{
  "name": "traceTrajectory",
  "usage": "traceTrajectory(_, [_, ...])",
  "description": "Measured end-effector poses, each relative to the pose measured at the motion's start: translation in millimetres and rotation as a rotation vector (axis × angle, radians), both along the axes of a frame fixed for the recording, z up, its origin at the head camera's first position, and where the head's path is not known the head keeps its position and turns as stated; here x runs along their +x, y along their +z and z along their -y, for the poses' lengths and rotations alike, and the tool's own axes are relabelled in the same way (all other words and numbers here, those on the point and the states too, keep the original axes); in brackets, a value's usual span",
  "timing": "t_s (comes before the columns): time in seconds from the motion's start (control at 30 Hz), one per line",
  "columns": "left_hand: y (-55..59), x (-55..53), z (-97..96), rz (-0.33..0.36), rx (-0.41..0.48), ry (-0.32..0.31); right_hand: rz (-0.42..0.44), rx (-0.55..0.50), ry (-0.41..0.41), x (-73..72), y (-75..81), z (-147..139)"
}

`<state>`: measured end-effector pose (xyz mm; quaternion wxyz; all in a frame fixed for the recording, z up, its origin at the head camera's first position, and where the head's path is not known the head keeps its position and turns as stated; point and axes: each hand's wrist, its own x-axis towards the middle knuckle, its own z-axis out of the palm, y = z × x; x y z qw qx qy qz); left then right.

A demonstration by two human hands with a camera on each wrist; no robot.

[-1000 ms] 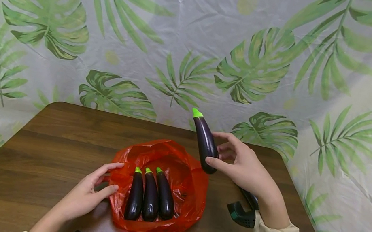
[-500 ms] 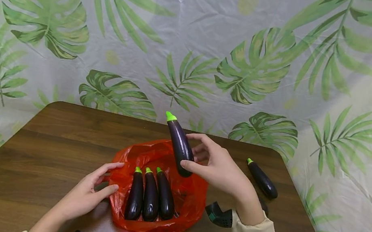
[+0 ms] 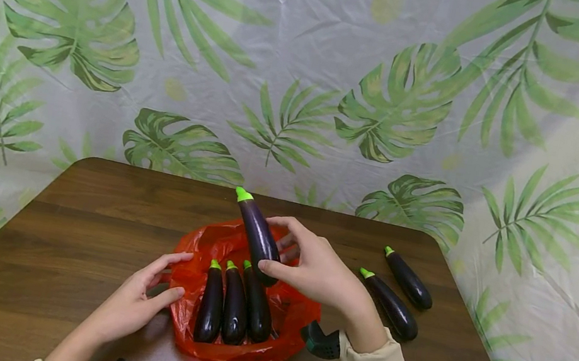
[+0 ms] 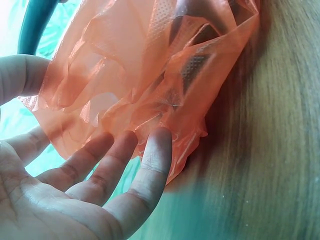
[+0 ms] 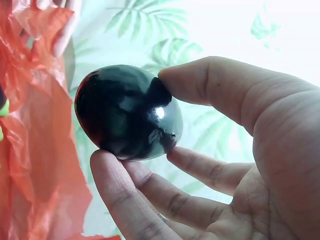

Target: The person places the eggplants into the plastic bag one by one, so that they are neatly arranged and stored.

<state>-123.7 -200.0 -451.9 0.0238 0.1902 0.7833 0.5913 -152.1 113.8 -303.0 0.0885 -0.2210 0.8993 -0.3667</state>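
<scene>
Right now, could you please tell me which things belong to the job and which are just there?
Seemingly the job's:
held eggplant, in right hand
red bag
three bagged eggplants
likely two loose eggplants

Just there:
wooden table
leaf-print cloth

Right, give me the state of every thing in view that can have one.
Red bag: mouth open, resting on the table.
Held eggplant: gripped, tilted, green end up.
Three eggplants in the bag: lying side by side.
Two loose eggplants: lying on the table, right of the bag.
Left hand: fingers relaxed, touching the bag.
Right hand: gripping the held eggplant over the bag.
Leaf-print backdrop: creased.
</scene>
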Motion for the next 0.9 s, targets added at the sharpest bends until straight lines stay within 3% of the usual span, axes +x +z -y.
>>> traceTrajectory(0.47, [0.7,0.6,-0.2,0.009,0.014,-0.011,0.039,0.044,0.036,2.9,-20.8,9.1])
traceTrajectory(0.9, [0.2,0.4,0.2,0.007,0.010,-0.012,0.019,0.118,-0.003,6.4,-30.1,1.2])
